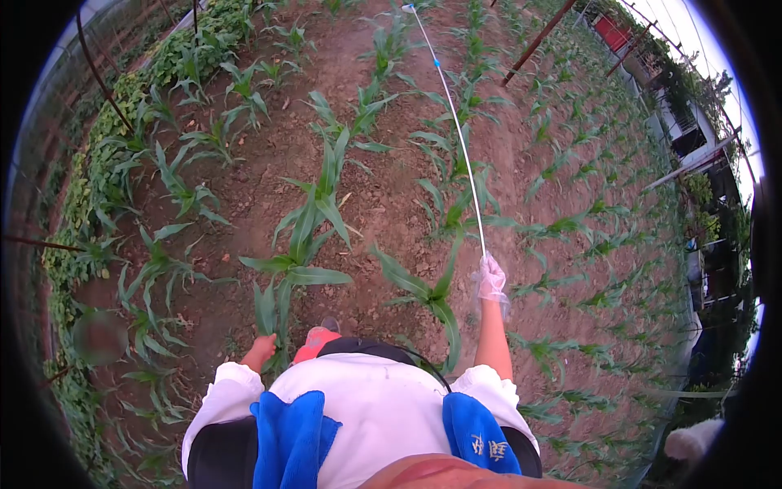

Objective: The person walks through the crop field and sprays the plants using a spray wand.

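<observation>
Rod (462, 138), white: near end held in gloved right hand (492, 281), best steered clear of corn leaves (410, 280). Left hand (260, 350): beside corn plant (265, 310), grip indiscernible.

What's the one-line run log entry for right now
Right hand: gloved, holding white rod | Left hand: beside corn plant, grip unclear | Rod: extended ahead

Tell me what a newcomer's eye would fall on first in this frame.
Probably the long, thin white rod, gripped in the plastic-gloved right hand right of centre and reaching nearly to the top edge. Next, the bright blue cloth, showing on both sides of the white shirt at the bottom. Rows of green leafy plants in brown soil fill the ground ahead.
</observation>
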### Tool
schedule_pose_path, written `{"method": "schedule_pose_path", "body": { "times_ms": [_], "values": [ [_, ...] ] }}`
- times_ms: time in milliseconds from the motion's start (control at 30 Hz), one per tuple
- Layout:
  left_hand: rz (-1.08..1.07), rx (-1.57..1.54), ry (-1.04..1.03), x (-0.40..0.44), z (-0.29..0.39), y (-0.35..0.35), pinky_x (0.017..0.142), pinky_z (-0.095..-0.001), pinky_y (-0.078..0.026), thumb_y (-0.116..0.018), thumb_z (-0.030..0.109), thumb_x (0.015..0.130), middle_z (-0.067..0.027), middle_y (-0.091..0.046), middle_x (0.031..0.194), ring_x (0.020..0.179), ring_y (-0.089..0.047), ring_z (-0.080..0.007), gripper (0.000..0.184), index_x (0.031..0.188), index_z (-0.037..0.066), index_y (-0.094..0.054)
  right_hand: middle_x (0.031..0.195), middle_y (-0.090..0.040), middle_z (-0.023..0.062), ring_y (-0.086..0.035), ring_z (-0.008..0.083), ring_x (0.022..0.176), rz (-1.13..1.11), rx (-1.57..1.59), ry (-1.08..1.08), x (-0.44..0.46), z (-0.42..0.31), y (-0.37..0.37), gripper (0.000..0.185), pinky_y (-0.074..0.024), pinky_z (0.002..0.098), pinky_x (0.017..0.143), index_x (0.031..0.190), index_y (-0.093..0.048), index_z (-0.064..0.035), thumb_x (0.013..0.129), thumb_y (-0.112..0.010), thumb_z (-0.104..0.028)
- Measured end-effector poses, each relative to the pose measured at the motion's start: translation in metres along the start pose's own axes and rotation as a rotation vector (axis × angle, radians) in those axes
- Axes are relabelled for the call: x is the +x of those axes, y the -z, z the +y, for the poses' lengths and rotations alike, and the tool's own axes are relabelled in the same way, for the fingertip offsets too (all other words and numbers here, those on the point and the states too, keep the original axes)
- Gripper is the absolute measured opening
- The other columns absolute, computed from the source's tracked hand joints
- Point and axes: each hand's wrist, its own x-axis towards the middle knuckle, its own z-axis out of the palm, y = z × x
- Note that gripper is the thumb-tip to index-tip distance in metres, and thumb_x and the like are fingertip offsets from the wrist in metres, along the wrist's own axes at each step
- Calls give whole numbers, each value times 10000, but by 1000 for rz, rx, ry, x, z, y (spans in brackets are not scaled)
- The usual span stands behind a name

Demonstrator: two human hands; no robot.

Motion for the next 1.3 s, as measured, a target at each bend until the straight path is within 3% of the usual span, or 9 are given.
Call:
{"method": "schedule_pose_path", "body": {
  "times_ms": [333,600,800,867,967,1033,1133,1233,1300],
  "values": [
    [58,200,-323,-112,58,-90,383,-216,-324,-427,327,687,-25,-455,578,436,-404,-97,298,709,32,-467,863,-493,57,-460,84,755,-5,89,-148,-130,21,96,266,-366,170,640,918,-451,18,662,-487,-45],
    [51,473,-238,-121,-66,-67,476,-251,-369,-434,319,684,-57,-480,609,511,-442,-126,314,751,17,-486,844,-493,60,-467,82,713,17,107,-179,-224,56,160,260,-369,168,632,908,-458,18,656,-494,-38],
    [-21,992,-629,-117,-138,-20,581,-354,-382,-390,175,671,-164,-496,679,656,-481,-286,222,828,24,-437,812,-504,42,-467,74,673,0,68,-50,-282,65,188,260,-382,179,576,910,-457,18,662,-486,-53],
    [-27,1091,-406,-135,-129,-23,592,-364,-378,-358,169,690,-168,-492,709,656,-479,-291,217,830,22,-432,789,-508,33,-465,74,691,-34,-94,37,-302,71,204,255,-361,171,627,898,-467,16,659,-498,-65],
    [208,1450,-1218,-101,-148,-19,552,-327,-387,-350,209,716,-145,-500,656,616,-489,-248,240,807,21,-468,781,-508,31,-465,74,684,-71,-81,-14,-344,67,221,242,-364,173,623,885,-477,5,656,-502,-70],
    [34,504,-429,-145,-132,-44,534,-278,-387,-391,271,711,-100,-496,649,587,-479,-187,291,823,14,-470,815,-502,52,-466,86,715,-35,-30,-111,-371,82,232,241,-360,171,642,891,-469,18,660,-489,-51],
    [-86,219,-439,-148,-162,-44,502,-234,-382,-441,317,689,-44,-480,642,544,-444,-119,353,825,-8,-454,834,-501,68,-472,100,735,-8,-85,-82,-420,74,226,235,-359,174,662,888,-466,28,663,-482,-40],
    [-94,291,-378,-124,-229,-17,510,-279,-389,-418,298,700,-99,-494,641,559,-477,-179,314,817,9,-460,775,-512,40,-472,83,688,36,-98,-101,-474,65,222,200,-372,181,626,840,-495,10,657,-500,-73],
    [-108,1274,-715,-105,-296,31,547,-351,-380,-380,271,707,-171,-493,668,619,-487,-277,273,797,27,-464,782,-512,51,-474,92,695,22,-144,-48,-508,66,224,190,-368,194,646,827,-498,21,659,-495,-66]
  ]
}}
